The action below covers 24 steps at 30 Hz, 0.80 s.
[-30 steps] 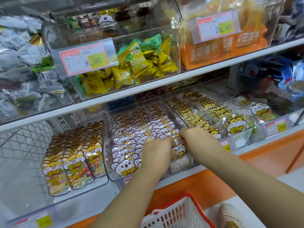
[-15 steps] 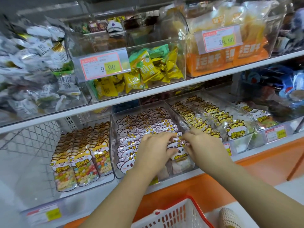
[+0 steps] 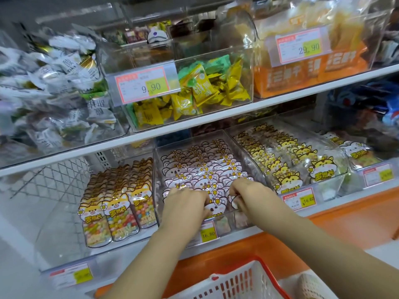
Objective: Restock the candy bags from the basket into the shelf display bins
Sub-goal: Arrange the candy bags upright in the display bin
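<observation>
Hands are both inside the middle clear bin (image 3: 226,223) on the lower shelf (image 3: 345,199), among upright rows of pink bear candy bags (image 3: 203,169). Left hand (image 3: 185,203) has its grip curled round the front bag, thumb across its face. Right hand (image 3: 250,194), just beside it, pinches a bag top at the bin's front right. Red-rimmed basket (image 3: 237,283) sits below the shelf edge. Cat bags (image 3: 116,208) fill the left bin, yellow bags (image 3: 287,162) the right one.
</observation>
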Available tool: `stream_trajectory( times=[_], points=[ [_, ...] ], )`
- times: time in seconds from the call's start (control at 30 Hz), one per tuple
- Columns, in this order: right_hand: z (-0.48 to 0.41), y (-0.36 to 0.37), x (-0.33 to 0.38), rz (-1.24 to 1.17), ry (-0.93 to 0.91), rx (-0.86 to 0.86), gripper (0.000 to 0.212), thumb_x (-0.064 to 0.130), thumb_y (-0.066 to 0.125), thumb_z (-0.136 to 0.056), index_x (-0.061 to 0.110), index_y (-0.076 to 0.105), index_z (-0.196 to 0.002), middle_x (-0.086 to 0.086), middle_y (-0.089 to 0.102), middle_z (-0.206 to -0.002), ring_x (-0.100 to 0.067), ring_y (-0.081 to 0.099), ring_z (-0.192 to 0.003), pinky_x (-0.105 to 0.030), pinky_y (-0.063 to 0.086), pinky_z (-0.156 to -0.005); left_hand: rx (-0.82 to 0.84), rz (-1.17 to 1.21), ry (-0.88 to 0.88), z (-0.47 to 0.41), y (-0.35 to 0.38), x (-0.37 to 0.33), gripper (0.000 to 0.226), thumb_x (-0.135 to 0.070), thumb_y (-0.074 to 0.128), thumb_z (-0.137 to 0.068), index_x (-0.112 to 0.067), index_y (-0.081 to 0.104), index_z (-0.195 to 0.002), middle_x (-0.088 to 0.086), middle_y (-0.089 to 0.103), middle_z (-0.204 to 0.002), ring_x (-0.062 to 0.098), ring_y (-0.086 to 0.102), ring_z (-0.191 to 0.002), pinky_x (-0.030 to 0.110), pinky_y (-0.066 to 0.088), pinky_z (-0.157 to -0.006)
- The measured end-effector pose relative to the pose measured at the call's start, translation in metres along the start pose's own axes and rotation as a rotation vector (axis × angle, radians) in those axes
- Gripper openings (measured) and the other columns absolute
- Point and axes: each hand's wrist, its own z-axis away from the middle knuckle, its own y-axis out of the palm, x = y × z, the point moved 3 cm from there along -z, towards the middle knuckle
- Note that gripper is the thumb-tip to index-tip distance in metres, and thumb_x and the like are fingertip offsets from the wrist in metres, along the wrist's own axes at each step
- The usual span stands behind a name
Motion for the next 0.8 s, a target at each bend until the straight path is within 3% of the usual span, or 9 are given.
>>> stream_trajectory(
  times=[0.07, 0.2, 0.33, 0.4, 0.47, 0.53, 0.63, 0.73, 0.8],
  points=[
    [-0.006, 0.003, -0.005, 0.024, 0.043, 0.021, 0.026, -0.001, 0.052, -0.084, 0.024, 0.049, -0.092, 0.003, 0.058, -0.091, -0.021, 0.056, -0.076, -0.035, 0.044, -0.063, 0.032, -0.068, 0.011, -0.007, 0.001, -0.005, 0.017, -0.036, 0.058, -0.095, -0.024, 0.065, -0.106, 0.001, 0.071, -0.102, 0.025, 0.062, -0.102, 0.036, 0.033, -0.094],
    [-0.011, 0.005, -0.011, 0.041, 0.047, 0.028, 0.031, -0.005, 0.049, -0.074, 0.025, 0.045, -0.079, 0.002, 0.057, -0.081, -0.021, 0.056, -0.072, -0.04, 0.051, -0.065, 0.075, -0.115, 0.026, -0.012, 0.005, -0.012, 0.019, -0.032, 0.058, -0.097, -0.02, 0.066, -0.109, 0.006, 0.07, -0.102, 0.029, 0.06, -0.102, 0.036, 0.035, -0.094],
    [-0.013, 0.008, -0.013, 0.071, 0.044, 0.013, 0.03, -0.003, 0.05, -0.075, 0.027, 0.042, -0.073, 0.004, 0.057, -0.08, -0.023, 0.056, -0.074, -0.039, 0.051, -0.064, 0.081, -0.045, 0.057, -0.012, 0.008, -0.011, 0.023, -0.04, 0.06, -0.096, -0.023, 0.065, -0.11, 0.004, 0.07, -0.103, 0.027, 0.06, -0.105, 0.038, 0.035, -0.092],
    [-0.005, 0.005, -0.011, 0.043, 0.018, -0.01, 0.022, 0.006, 0.055, -0.083, 0.028, 0.051, -0.08, 0.004, 0.061, -0.091, -0.022, 0.059, -0.081, -0.039, 0.051, -0.067, 0.045, 0.087, 0.065, -0.006, 0.004, -0.002, 0.029, -0.047, 0.062, -0.093, -0.03, 0.064, -0.117, -0.005, 0.071, -0.111, 0.019, 0.061, -0.109, 0.036, 0.036, -0.099],
    [0.008, -0.004, -0.005, 0.09, -0.088, -0.203, 0.011, 0.016, 0.066, -0.084, 0.026, 0.064, -0.089, 0.005, 0.064, -0.108, -0.022, 0.064, -0.082, -0.035, 0.053, -0.065, -0.037, 0.223, 0.049, 0.006, -0.004, 0.012, 0.041, -0.052, 0.064, -0.09, -0.038, 0.058, -0.129, -0.017, 0.066, -0.125, 0.009, 0.058, -0.117, 0.033, 0.034, -0.106],
    [0.014, -0.008, 0.004, 0.126, -0.186, -0.381, 0.015, 0.016, 0.077, -0.078, 0.024, 0.068, -0.087, 0.004, 0.066, -0.109, -0.021, 0.066, -0.078, -0.033, 0.053, -0.061, -0.124, 0.215, 0.031, 0.018, -0.012, 0.03, 0.048, -0.054, 0.063, -0.09, -0.042, 0.053, -0.135, -0.021, 0.059, -0.134, 0.006, 0.053, -0.124, 0.032, 0.031, -0.107],
    [0.009, 0.007, 0.024, 0.095, -0.345, -0.366, 0.013, 0.018, 0.074, -0.077, 0.024, 0.07, -0.089, 0.006, 0.067, -0.1, -0.021, 0.063, -0.086, -0.041, 0.055, -0.069, -0.138, 0.108, -0.023, 0.03, -0.015, 0.056, 0.043, -0.058, 0.064, -0.087, -0.042, 0.058, -0.127, -0.02, 0.062, -0.126, 0.008, 0.053, -0.12, 0.033, 0.028, -0.105],
    [0.007, 0.034, 0.043, 0.133, -0.452, -0.267, 0.014, 0.029, 0.067, -0.077, 0.028, 0.072, -0.09, 0.006, 0.065, -0.11, -0.022, 0.061, -0.101, -0.042, 0.052, -0.084, -0.061, -0.018, -0.04, 0.031, -0.009, 0.065, 0.036, -0.057, 0.063, -0.087, -0.04, 0.06, -0.119, -0.017, 0.064, -0.119, 0.01, 0.051, -0.119, 0.034, 0.023, -0.105],
    [0.006, 0.043, 0.048, 0.163, -0.482, -0.252, 0.017, 0.036, 0.062, -0.079, 0.03, 0.072, -0.09, 0.006, 0.064, -0.116, -0.019, 0.056, -0.108, -0.037, 0.042, -0.094, -0.011, -0.068, -0.037, 0.029, -0.005, 0.06, 0.035, -0.054, 0.062, -0.088, -0.037, 0.059, -0.118, -0.015, 0.062, -0.121, 0.012, 0.049, -0.12, 0.038, 0.021, -0.11]
  ],
)
